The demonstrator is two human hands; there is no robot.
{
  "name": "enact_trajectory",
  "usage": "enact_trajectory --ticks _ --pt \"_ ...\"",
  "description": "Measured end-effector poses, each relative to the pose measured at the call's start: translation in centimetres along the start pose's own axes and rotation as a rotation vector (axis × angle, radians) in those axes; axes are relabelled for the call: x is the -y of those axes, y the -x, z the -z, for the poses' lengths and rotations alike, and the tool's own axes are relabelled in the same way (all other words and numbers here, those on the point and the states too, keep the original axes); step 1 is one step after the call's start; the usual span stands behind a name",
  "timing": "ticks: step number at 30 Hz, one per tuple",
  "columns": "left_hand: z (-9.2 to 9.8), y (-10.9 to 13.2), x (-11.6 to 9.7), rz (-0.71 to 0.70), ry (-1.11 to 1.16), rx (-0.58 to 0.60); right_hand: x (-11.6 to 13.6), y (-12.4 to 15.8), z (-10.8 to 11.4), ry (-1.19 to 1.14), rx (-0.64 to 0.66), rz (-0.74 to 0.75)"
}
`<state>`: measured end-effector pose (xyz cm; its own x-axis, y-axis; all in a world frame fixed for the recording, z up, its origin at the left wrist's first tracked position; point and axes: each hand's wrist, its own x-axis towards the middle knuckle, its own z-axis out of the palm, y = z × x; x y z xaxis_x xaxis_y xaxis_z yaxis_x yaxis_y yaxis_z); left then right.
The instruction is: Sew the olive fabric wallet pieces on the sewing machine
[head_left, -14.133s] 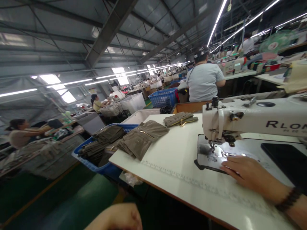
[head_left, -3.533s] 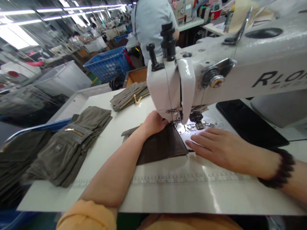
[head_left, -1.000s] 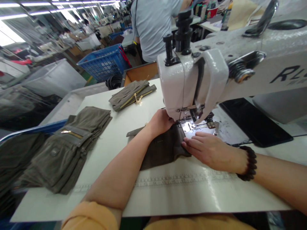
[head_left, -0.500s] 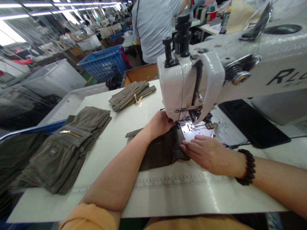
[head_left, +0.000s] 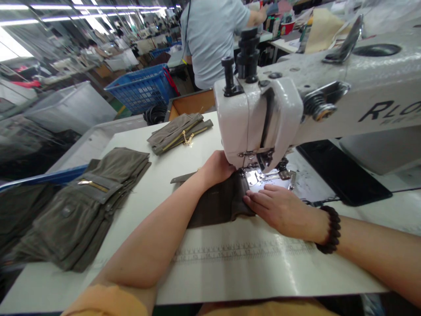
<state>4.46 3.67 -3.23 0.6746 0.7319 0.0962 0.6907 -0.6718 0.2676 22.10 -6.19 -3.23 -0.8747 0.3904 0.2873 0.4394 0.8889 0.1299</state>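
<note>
Fingers, right hand (head_left: 281,213): together on the brown piece (head_left: 212,206); any pinch is hidden.
Left hand (head_left: 217,167): curled beside the machine head (head_left: 238,125); grip unclear.
Brown piece: under the machine head, apparently mid-seam; sewn length hidden.
Stack (head_left: 74,213): aside; sewn or not, unclear.

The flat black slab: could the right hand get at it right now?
Probably yes: the flat black slab lies beyond the right hand, its top bare and nothing tall between, though that hand touches the dark cloth.

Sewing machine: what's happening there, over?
Left hand at brown fabric, fingertips partly hidden by the sewing machine. Right hand touching fabric's right edge. Black slab apart, to the right.
</note>
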Motion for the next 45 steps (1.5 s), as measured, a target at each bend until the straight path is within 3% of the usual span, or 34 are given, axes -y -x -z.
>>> enact_trajectory --ticks 9,13,17,22,26,30,35,41,43,45 --pt "-0.1 -0.6 0.6 0.034 -0.006 -0.002 -0.3 -0.1 -0.4 0.022 0.059 -0.035" --pt "0.1 -0.1 0.5 0.057 -0.033 -0.018 -0.4 -0.1 -0.7 0.028 0.023 -0.045" --pt "1.8 3.1 -1.9 0.075 -0.071 -0.043 -0.6 0.2 -0.8 0.008 -0.052 -0.096" --pt "2.5 7.1 -5.8 -0.106 -0.071 -0.023 -0.6 0.6 0.1 -0.049 -0.092 -0.244" --pt "1.3 7.6 -5.6 -0.098 0.16 -0.018 -0.5 0.9 0.6 -0.027 -0.139 -0.265" --pt "1.2 7.1 -4.0 0.029 0.49 -0.001 -0.3 1.0 0.7 -0.015 -0.174 -0.217" --pt "1.4 7.0 -3.8 0.192 0.653 0.017 -0.2 1.1 0.4 -0.046 -0.203 -0.166" --pt "1.1 7.0 -4.5 0.479 0.562 -0.103 -0.1 1.0 0.2 -0.049 -0.162 -0.146" --pt "0.7 7.2 -4.8 0.433 0.454 -0.213 -0.1 0.9 0.2 -0.041 -0.111 -0.101" --pt "0.2 7.5 -5.2 0.277 0.335 -0.328 0.0 0.9 0.1 -0.045 -0.072 -0.042"
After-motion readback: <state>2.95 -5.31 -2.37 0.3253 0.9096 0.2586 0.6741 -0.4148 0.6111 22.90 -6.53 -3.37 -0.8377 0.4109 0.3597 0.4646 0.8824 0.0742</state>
